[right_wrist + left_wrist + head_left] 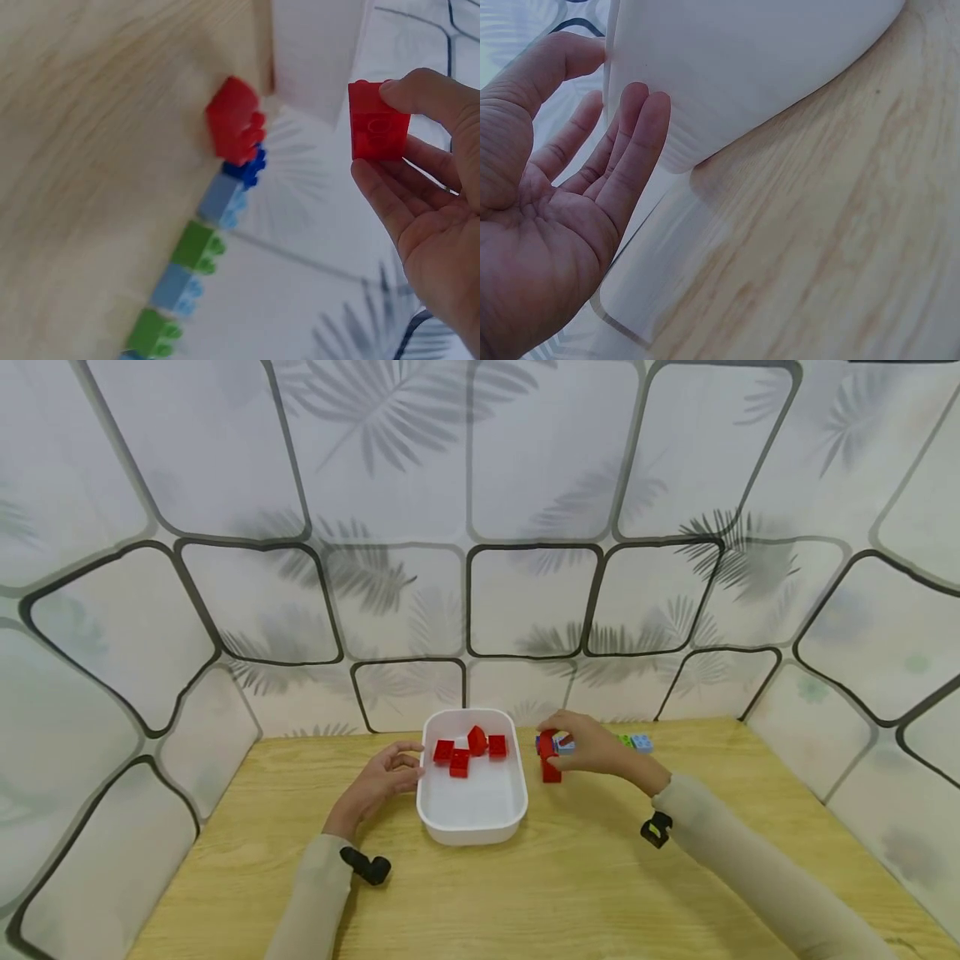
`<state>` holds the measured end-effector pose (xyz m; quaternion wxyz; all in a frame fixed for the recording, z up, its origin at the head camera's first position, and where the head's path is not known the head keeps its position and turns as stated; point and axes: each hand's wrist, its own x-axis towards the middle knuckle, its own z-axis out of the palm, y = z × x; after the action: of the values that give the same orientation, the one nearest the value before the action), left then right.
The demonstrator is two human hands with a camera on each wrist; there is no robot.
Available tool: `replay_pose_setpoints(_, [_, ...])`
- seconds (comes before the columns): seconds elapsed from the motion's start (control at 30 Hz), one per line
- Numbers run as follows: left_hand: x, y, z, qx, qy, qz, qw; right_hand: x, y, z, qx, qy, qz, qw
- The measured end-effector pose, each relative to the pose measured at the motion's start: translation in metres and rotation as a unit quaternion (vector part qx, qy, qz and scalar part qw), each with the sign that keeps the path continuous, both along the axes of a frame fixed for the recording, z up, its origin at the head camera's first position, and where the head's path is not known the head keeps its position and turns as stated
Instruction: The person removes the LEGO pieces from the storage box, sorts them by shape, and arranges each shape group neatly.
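A white plastic bin (472,810) stands on the table with several red toy blocks (460,764) inside. At its left side is my left hand (387,777), fingers relaxed, fingertips touching the bin wall near the rim. My right hand (588,745) pinches a red block (379,124) between thumb and fingers, raised above the table just right of the bin. Below it, another red block (232,120) sits on the wood beside a dark blue block (246,166). The held block partly overlaps these in the head view.
A row of light blue blocks (220,199) and green blocks (196,246) runs along the back of the wooden table (600,877). A patterned wall (525,602) rises directly behind. Black wrist cameras sit on both sleeves.
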<state>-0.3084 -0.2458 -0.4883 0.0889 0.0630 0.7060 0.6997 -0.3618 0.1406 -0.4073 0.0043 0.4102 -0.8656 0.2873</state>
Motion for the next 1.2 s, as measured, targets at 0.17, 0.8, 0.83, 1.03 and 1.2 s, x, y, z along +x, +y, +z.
replay_pose_setpoints(0.17, [0.001,0.001,-0.001,0.001,0.001,0.004,1.0,-0.005,0.026,-0.015,-0.025,-0.034,-0.02,0.9989])
replay_pose_setpoints(0.8, [0.001,0.0,0.0,0.001,0.004,-0.011,0.9999,-0.011,0.059,-0.058,0.01,-0.068,-0.06,0.9958])
replay_pose_setpoints(0.83, [0.001,0.0,0.0,0.004,0.004,-0.013,0.9999,-0.011,0.06,-0.059,0.01,-0.069,-0.06,0.9958])
replay_pose_setpoints(1.03, [0.0,0.0,-0.001,0.008,0.006,-0.021,0.9997,-0.012,0.068,-0.065,0.012,-0.065,-0.063,0.9959])
replay_pose_setpoints(1.2, [0.002,0.0,0.0,0.006,0.003,-0.018,0.9998,-0.012,0.073,-0.068,0.015,-0.06,-0.057,0.9964])
